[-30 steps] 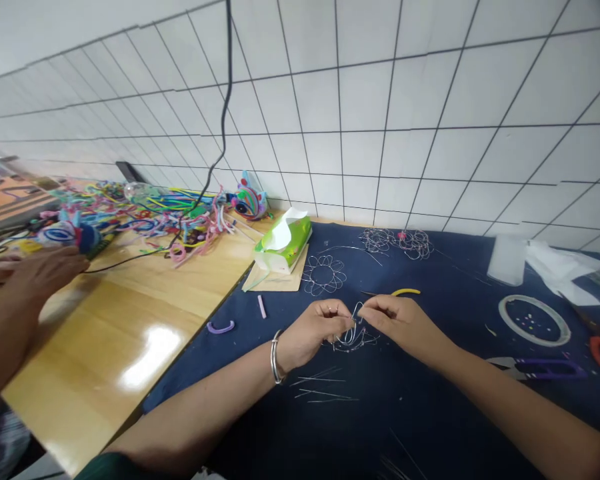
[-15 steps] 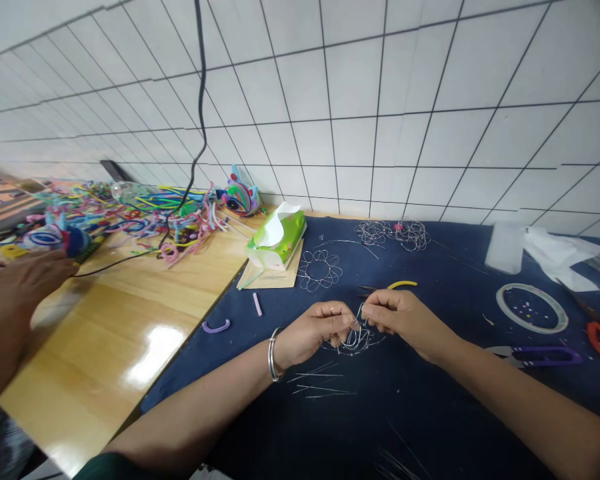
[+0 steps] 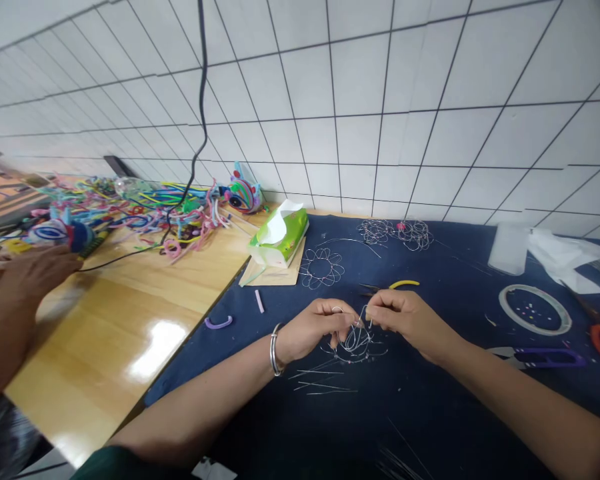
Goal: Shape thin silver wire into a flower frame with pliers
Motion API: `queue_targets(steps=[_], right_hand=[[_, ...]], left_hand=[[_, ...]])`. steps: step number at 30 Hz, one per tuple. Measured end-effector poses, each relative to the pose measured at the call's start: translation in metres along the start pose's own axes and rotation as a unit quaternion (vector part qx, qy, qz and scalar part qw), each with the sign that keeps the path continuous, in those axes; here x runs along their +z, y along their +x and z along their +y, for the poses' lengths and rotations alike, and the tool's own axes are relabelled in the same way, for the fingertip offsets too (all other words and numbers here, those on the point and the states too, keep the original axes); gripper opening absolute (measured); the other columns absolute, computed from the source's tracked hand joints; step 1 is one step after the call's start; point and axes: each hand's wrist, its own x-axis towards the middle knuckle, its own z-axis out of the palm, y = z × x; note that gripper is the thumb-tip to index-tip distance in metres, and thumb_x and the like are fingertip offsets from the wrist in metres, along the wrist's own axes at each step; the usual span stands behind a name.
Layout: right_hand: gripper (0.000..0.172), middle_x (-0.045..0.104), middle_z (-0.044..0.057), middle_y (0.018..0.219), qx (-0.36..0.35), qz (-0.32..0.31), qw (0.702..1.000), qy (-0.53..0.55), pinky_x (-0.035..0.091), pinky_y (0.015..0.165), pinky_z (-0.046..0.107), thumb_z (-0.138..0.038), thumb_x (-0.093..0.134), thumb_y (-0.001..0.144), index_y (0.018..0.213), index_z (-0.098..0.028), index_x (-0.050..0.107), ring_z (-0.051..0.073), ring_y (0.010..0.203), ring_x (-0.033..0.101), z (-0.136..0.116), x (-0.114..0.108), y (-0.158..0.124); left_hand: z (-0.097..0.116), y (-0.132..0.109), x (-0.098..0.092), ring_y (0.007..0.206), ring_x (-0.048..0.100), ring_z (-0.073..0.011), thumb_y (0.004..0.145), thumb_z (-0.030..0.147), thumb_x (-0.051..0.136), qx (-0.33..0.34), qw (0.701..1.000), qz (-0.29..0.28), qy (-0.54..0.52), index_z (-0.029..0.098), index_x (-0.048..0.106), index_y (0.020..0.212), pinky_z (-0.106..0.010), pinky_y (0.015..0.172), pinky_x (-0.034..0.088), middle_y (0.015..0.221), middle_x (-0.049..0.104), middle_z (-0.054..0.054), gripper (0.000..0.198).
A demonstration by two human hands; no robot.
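Wire form (image 3: 355, 343) curls in thin, silvery, rounded loops.

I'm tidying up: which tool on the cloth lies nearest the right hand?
The yellow-handled tool, just beyond the right hand; the purple-handled snips and red-handled tool lie farther right.

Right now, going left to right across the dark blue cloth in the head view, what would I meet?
Purple curved piece, pink stick, left hand, looped wire, right hand, white ring, red handles.
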Motion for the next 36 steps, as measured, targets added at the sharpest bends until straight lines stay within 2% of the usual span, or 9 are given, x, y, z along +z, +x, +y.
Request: queue_targets(steps=[7,13,16,22,25,28,31,33,36], right_hand=[[0.023,0.049,-0.003,0.065,-0.017,-0.019,0.999,-0.031,0.033,0.056,0.024,-0.039,0.049,0.081,0.074,-0.019,0.058,0.009,0.06,0.043,0.001,0.0,0.002],[0.025,0.048,-0.002,0.064,-0.008,-0.035,0.999,-0.016,0.034,0.056,0.023,-0.04,0.05,0.08,0.074,-0.017,0.057,0.009,0.059,0.042,-0.002,0.003,0.001],[0.024,0.046,-0.002,0.064,-0.012,-0.034,0.999,-0.014,0.034,0.055,0.023,-0.04,0.049,0.08,0.075,-0.017,0.056,0.009,0.059,0.042,-0.003,0.004,0.001],[0.018,0.046,-0.003,0.068,-0.057,0.049,0.994,-0.074,0.036,0.055,0.023,-0.037,0.049,0.08,0.078,-0.02,0.048,0.009,0.06,0.042,-0.005,0.005,-0.003],[0.017,0.05,-0.002,0.073,-0.105,0.057,0.978,-0.17,0.039,0.058,0.024,-0.034,0.055,0.075,0.082,-0.021,0.046,0.011,0.064,0.047,-0.004,0.01,-0.008],[0.03,0.054,0.004,0.088,-0.202,0.069,0.934,-0.288,0.042,0.067,0.03,-0.032,0.061,0.07,0.094,-0.02,0.046,0.016,0.077,0.051,0.001,0.018,-0.012],[0.031,0.054,0.007,0.097,-0.276,0.069,0.892,-0.352,0.042,0.075,0.034,-0.026,0.057,0.074,0.101,-0.019,0.044,0.019,0.088,0.051,0.007,0.025,-0.012],[0.026,0.055,0.007,0.094,-0.294,0.069,0.882,-0.362,0.042,0.076,0.034,-0.021,0.055,0.075,0.099,-0.019,0.045,0.019,0.088,0.051,0.01,0.027,-0.011],[0.016,0.055,0.004,0.086,-0.289,0.056,0.895,-0.336,0.042,0.071,0.03,-0.02,0.054,0.076,0.091,-0.02,0.048,0.016,0.079,0.051,0.011,0.025,-0.01]], left_hand=[[-0.001,0.002,0.0,0.041,0.042,-0.0018,0.076,0.029,0.061,0.025,0.999,0.004,0.028,0.011,0.063,0.081,-0.014,0.038,0.032,0.062,0.058,0.0,0.018],[-0.001,0.002,0.003,0.039,0.038,-0.0013,0.074,0.03,0.063,0.026,0.999,0.004,0.035,0.012,0.061,0.081,-0.014,0.036,0.029,0.06,0.054,0.002,0.02],[0.0,0.002,0.005,0.043,0.04,-0.0026,0.073,0.028,0.064,0.041,0.999,0.001,0.02,0.012,0.06,0.077,-0.015,0.042,0.032,0.058,0.05,0.003,0.017],[0.002,0.0,0.005,0.05,0.041,-0.0042,0.075,0.025,0.062,0.084,0.995,0.048,-0.013,0.011,0.058,0.072,-0.018,0.05,0.033,0.058,0.048,0.003,0.015],[0.004,-0.001,0.005,0.051,0.041,-0.0043,0.075,0.026,0.062,0.098,0.991,0.081,-0.037,0.011,0.057,0.073,-0.018,0.051,0.032,0.061,0.049,0.002,0.016],[0.006,-0.002,0.006,0.051,0.041,-0.0044,0.076,0.026,0.061,0.103,0.989,0.092,-0.056,0.012,0.056,0.072,-0.018,0.051,0.032,0.06,0.049,0.003,0.016],[0.006,-0.003,0.007,0.052,0.042,-0.0048,0.076,0.025,0.061,0.102,0.988,0.091,-0.066,0.011,0.056,0.073,-0.018,0.053,0.033,0.06,0.051,0.002,0.015],[0.006,-0.003,0.008,0.054,0.044,-0.0054,0.075,0.025,0.062,0.097,0.988,0.09,-0.076,0.011,0.056,0.073,-0.018,0.054,0.034,0.061,0.052,0.001,0.015],[0.003,-0.003,0.006,0.052,0.045,-0.0057,0.076,0.026,0.061,0.083,0.989,0.085,-0.09,0.012,0.056,0.074,-0.018,0.053,0.033,0.057,0.051,0.002,0.015]])
